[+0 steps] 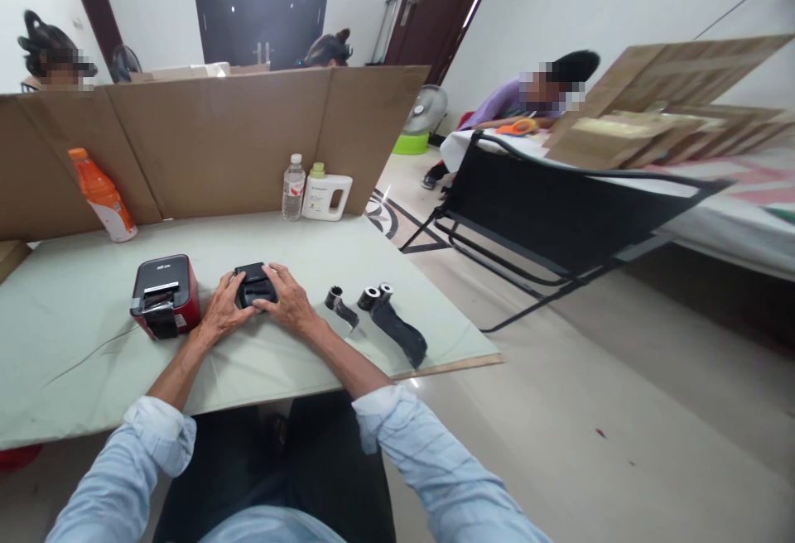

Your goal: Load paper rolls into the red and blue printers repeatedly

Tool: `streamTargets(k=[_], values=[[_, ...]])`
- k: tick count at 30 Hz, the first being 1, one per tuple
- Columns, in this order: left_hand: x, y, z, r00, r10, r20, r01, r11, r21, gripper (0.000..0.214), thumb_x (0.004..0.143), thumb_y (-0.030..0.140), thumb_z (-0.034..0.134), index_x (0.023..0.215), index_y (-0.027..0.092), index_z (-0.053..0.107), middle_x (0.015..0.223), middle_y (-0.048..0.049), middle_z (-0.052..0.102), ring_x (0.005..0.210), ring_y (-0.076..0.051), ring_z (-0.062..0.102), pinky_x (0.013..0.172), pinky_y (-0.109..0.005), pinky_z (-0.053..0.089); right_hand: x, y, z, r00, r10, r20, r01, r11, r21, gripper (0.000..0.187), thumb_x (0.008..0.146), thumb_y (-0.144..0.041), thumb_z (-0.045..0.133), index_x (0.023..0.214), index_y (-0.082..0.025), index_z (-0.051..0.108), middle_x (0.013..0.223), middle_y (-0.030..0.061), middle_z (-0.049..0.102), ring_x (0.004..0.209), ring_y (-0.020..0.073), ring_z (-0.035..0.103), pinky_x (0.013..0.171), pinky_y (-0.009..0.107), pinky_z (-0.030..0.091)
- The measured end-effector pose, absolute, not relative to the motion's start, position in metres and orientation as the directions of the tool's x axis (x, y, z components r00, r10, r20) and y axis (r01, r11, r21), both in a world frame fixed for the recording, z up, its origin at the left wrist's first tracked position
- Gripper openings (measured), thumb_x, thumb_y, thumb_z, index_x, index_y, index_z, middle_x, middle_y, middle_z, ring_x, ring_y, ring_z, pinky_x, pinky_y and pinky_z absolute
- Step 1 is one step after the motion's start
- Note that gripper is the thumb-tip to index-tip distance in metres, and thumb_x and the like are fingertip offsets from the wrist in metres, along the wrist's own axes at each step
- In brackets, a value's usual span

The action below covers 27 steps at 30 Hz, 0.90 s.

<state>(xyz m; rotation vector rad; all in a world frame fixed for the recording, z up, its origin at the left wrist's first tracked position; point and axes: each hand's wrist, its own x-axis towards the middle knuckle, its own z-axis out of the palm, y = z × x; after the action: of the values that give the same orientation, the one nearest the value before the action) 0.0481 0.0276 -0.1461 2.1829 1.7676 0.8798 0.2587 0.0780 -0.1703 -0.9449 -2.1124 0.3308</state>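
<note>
A small black boxy part (253, 282) rests on the pale green table (74, 344), held from both sides. My left hand (222, 311) grips its left edge with curled fingers. My right hand (286, 299) lies over its right side, fingers pressed on top. To the left, close by, stands a red and black label printer (165, 295) with its front open. To the right lie a small black roll holder (340, 306) and a longer black ribbon roll (394, 324) with two silver-ended spools.
A cardboard screen (204, 141) walls the table's far side. An orange drink bottle (103, 194), a water bottle (293, 187) and a white jug (326, 194) stand against it. A black folding chair (546, 212) sits to the right. Other people sit behind the screen and at the right table.
</note>
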Motion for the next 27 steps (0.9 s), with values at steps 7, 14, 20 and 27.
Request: streamTargets(k=[7,14,20,27], values=[[0.047,0.025,-0.145,0.126,0.943,0.307,0.859,-0.259,0.442,0.091,0.079,0.049,0.084,0.158,0.02,0.049,0.162,-0.0198,0.049,0.147,-0.038,0.054,0.122,-0.052,0.047,0.271,0.085,-0.175,-0.496,0.729,0.472,0.442,0.68,-0.585,0.076,0.09,-0.045,0.079,0.157,-0.025,0.05,0.149,0.0147,0.059,0.138,0.0308,0.06,0.117,0.049,0.051],[0.055,0.022,-0.135,0.112,0.959,0.258,0.912,-0.203,0.357,0.088,0.081,0.05,0.083,0.157,0.02,0.051,0.164,-0.0204,0.048,0.148,-0.04,0.052,0.124,-0.053,0.044,0.271,0.08,-0.179,-0.465,0.761,0.452,0.473,0.645,-0.6,0.073,0.092,-0.045,0.078,0.156,-0.025,0.051,0.154,0.0147,0.057,0.142,0.0313,0.057,0.119,0.049,0.05],[0.057,0.02,-0.129,0.107,0.968,0.226,0.907,-0.188,0.377,0.086,0.083,0.051,0.079,0.157,0.019,0.05,0.163,-0.0205,0.05,0.148,-0.04,0.052,0.123,-0.054,0.044,0.266,0.072,-0.176,-0.454,0.788,0.415,0.519,0.613,-0.596,0.071,0.096,-0.044,0.073,0.157,-0.018,0.049,0.156,0.0173,0.056,0.142,0.0327,0.056,0.118,0.049,0.048],[0.055,0.031,-0.126,0.111,0.972,0.208,0.856,-0.2,0.477,0.11,0.072,0.041,0.085,0.165,0.016,0.032,0.166,-0.0218,0.045,0.151,-0.042,0.048,0.125,-0.056,0.041,0.257,0.066,-0.179,-0.4,0.823,0.402,0.598,0.567,-0.566,0.079,0.097,-0.046,0.072,0.161,-0.013,0.039,0.151,0.0232,0.06,0.136,0.0349,0.059,0.115,0.051,0.047]])
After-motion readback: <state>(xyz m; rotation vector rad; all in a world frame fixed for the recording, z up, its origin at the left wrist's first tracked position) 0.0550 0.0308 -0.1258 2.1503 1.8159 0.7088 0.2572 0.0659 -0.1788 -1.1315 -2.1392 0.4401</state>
